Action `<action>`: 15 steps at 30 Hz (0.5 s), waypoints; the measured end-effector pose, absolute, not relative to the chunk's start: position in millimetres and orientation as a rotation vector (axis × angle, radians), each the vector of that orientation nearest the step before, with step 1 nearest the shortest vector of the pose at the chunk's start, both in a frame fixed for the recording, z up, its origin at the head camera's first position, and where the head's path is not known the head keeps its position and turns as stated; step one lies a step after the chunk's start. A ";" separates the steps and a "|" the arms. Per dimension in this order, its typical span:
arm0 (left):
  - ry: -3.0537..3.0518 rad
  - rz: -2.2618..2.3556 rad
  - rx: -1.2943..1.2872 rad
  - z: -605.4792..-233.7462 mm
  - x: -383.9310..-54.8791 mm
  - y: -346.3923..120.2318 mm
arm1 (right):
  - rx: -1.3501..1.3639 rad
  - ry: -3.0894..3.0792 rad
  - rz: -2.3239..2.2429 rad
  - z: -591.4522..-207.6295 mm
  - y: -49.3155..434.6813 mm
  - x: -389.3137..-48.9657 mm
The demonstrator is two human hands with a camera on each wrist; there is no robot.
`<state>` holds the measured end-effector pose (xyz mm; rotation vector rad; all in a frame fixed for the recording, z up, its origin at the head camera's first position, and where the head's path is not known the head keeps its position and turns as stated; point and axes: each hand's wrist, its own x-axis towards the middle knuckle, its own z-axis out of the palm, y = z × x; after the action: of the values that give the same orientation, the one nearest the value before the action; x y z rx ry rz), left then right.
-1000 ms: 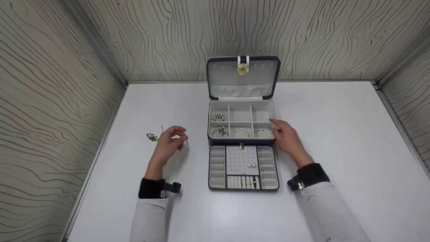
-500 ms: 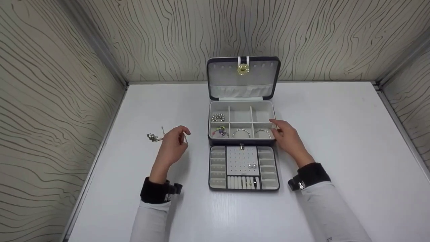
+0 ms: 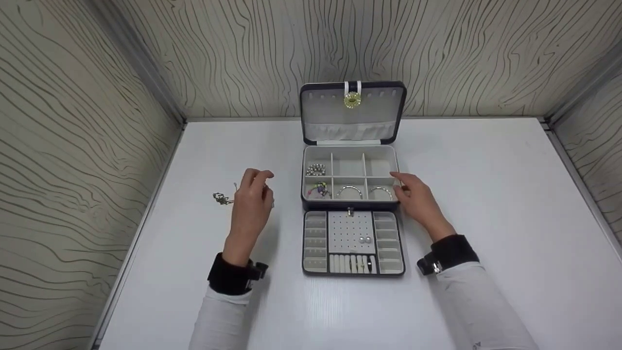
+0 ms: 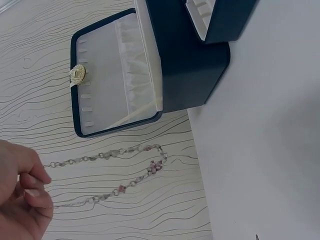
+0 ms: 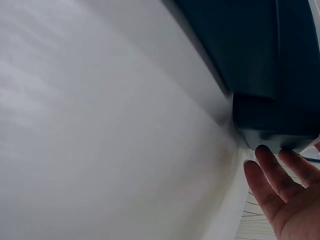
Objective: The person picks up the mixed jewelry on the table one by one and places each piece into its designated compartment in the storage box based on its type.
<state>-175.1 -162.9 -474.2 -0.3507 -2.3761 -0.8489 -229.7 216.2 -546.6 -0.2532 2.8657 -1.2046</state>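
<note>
A pink-beaded chain hung in a loop from the left hand, which pinched it above the table, between its left edge and the jewelry box. The right hand, fingers extended, touched the box's right side; a steady pinch seemed best against tangling.

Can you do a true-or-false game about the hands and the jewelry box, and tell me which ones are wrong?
1. The left hand holds a chain with pink beads. True.
2. Both hands hold chains. False: the right hand is at the side of the box.
3. The box is shut. False: its lid stands open.
4. Two round studs sit on the front tray. True.
5. The beaded bracelet in the back left compartment is bright red. False: it looks silvery.
</note>
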 end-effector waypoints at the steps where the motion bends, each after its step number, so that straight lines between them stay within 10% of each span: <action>1: -2.381 -0.881 -0.344 -473.0 -175.4 -161.8 | -0.253 2.863 -1.197 -546.2 216.1 -230.2; 15: -2.585 -1.323 -0.206 -476.0 -180.4 -143.3 | -0.327 2.956 -1.044 -516.6 204.6 -253.8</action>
<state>-180.4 -143.3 -476.0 -0.2062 -2.5852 -1.3233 -253.8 204.6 -516.6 -0.3266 2.9561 -1.0436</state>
